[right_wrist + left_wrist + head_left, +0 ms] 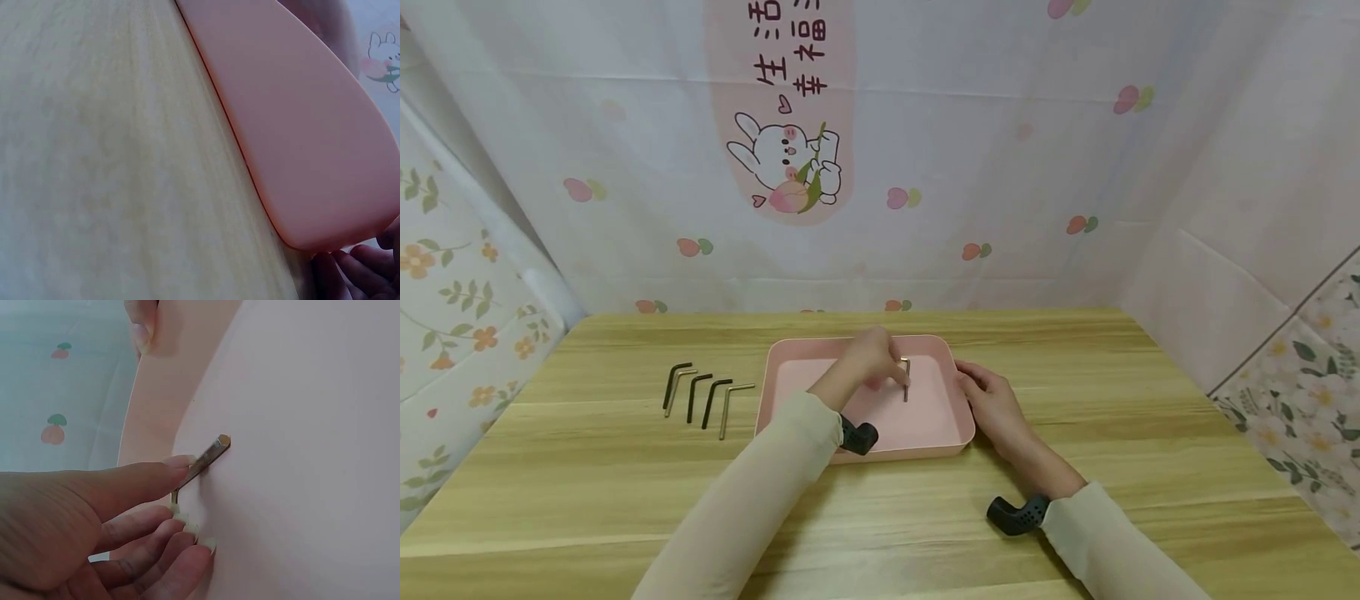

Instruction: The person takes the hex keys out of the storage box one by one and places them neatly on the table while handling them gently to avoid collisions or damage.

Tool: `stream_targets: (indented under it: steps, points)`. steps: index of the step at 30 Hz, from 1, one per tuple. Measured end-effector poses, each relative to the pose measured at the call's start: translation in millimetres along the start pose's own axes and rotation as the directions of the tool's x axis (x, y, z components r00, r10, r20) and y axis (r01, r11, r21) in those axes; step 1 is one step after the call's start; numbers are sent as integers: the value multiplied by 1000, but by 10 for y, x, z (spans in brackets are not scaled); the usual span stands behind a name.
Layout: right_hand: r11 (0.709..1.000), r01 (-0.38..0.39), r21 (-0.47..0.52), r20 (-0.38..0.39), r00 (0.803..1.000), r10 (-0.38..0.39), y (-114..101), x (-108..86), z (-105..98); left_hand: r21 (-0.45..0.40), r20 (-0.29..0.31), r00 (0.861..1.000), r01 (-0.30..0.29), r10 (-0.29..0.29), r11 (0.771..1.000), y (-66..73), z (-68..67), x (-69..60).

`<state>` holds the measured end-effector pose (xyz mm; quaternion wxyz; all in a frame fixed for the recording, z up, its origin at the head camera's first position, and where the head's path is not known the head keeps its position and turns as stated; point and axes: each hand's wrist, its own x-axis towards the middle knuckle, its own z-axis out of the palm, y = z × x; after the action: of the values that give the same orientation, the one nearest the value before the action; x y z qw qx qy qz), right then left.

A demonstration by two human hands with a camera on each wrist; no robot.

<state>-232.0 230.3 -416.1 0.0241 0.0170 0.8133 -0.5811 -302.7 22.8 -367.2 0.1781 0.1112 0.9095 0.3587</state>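
Observation:
A pink rectangular tray (934, 429) lies on the wooden table. Inside it, toward its right side, my left hand (868, 360) pinches a brass-coloured hex key (211, 456) between thumb and fingertips. The key's hexagonal end points out past the thumb in the left wrist view, close to the tray floor; whether it touches the floor I cannot tell. My right hand (996, 408) holds the tray's right side, thumb at the rim and fingers along the outer wall. The right wrist view shows the tray's outer wall, with some fingers (359, 272) at its corner.
Left of the tray, several L-shaped hex keys lie in a row, including a black hex key (716, 403) and a brass-coloured hex key (727, 412) nearest the tray. A printed cloth (970, 150) hangs behind the table's far edge.

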Motion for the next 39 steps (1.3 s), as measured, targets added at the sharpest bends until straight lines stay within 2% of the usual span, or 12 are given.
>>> stream_targets:
  steps: [9,16,21,34,39]
  points:
    - [1000,0,16,7,1000,0,-2,3,-3,-90,83,996,29,-22,995,9,-33,-26]
    - [999,3,32,9,1000,-3,-4,5,0,-48,90,994,63,-59,997,66,-25,-47]
    - [1000,0,30,7,1000,0,-2,5,3,-47,103,991,91,-86,995,78,-15,-58]
    - [1000,-15,27,4,1000,15,-14,-14,6,42,171,985,31,-37,999,54,-8,-46]
    - [1000,-16,21,2,1000,16,-22,-16,9,81,181,982,36,-51,996,88,-17,-67]
